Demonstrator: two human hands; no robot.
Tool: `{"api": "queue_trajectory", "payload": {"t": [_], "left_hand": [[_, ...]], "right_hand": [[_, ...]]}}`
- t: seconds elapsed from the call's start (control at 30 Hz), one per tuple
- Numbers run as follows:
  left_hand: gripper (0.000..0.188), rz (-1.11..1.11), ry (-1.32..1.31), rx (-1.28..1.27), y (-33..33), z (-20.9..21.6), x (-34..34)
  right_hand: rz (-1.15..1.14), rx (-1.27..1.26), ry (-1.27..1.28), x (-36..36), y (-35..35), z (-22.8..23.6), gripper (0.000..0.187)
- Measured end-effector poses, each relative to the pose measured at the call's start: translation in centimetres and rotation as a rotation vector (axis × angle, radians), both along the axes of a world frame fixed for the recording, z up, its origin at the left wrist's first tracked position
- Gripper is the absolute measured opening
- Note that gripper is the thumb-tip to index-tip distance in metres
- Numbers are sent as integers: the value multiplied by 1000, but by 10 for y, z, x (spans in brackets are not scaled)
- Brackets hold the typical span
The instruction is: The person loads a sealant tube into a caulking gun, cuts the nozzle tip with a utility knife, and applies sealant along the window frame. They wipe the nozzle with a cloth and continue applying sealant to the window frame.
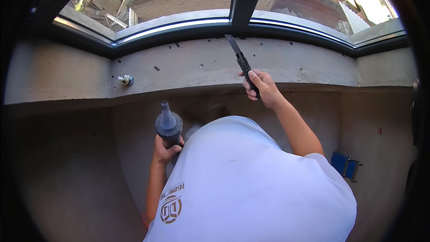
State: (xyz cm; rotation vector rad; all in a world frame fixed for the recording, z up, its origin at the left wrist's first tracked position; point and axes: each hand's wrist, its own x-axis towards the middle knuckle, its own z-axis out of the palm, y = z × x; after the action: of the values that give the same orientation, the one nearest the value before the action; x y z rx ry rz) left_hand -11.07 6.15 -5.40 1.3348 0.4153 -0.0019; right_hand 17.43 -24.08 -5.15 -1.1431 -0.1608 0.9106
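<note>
My right hand (262, 87) is closed around the black handle of a snap-off utility knife (244, 62). The knife's long segmented blade is extended and slants up to the left, its tip close to the dark window frame. Lower and to the left, my left hand (166, 150) grips a dark caulking gun (169, 130) with a grey cone-shaped nozzle pointing up. My white shirt and body hide the rear of the gun. The two tools are well apart.
A bare concrete sill (174, 71) runs below the dark window frame (165, 36). Small dark scraps are scattered over it. A small white-and-dark piece (126, 80) lies near the sill's left front edge. Something blue with metal fittings (344, 165) sits low at right.
</note>
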Motion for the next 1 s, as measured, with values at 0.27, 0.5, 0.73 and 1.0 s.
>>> {"api": "queue_trajectory", "payload": {"t": [0.27, 0.5, 0.73, 1.0], "left_hand": [[64, 27, 50, -45, -19, -5, -13], [72, 6, 24, -96, -25, -21, -25], [77, 16, -69, -127, -30, -9, -14], [73, -43, -82, -150, -27, -16, -9]], "right_hand": [[169, -147, 18, -38, 34, 26, 46], [233, -17, -192, -65, 73, 56, 31], [383, 7, -287, -86, 112, 96, 53], [419, -26, -281, -94, 121, 102, 76]]}}
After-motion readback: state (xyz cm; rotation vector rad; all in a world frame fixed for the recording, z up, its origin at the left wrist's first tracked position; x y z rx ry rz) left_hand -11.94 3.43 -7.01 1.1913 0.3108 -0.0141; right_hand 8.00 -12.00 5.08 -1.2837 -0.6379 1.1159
